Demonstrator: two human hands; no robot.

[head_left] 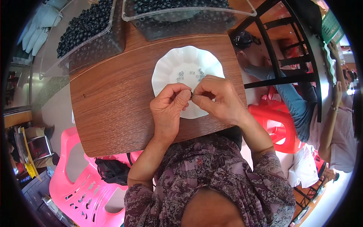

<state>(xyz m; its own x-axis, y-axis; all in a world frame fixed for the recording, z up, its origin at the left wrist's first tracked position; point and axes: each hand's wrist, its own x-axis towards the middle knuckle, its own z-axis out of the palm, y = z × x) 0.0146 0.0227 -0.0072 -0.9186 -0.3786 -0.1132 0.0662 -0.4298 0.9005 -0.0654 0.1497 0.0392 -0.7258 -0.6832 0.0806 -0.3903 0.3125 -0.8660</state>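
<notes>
Both hands meet over the near part of a white scalloped plate [162, 73]. Thumb and fingers of my left hand [166, 106] are pinched on a small black piece [191, 94], mostly hidden by the fingertips. My right hand [223, 98] is also closed in a pinch, its fingertips touching the same piece from the right. Whether a second tiny part is between the right fingers cannot be seen. On the plate lie several small, clear-grey pieces [192, 72] in loose clusters, some partly behind the right hand.
Two clear plastic bins [162, 34] of small black ring-like parts [89, 26] stand at the wooden table's [113, 102] far edge. A pink chair [81, 181] is at the left, holding a black bag [111, 171]. Red stools [276, 121] and a seated person [295, 106] are at the right.
</notes>
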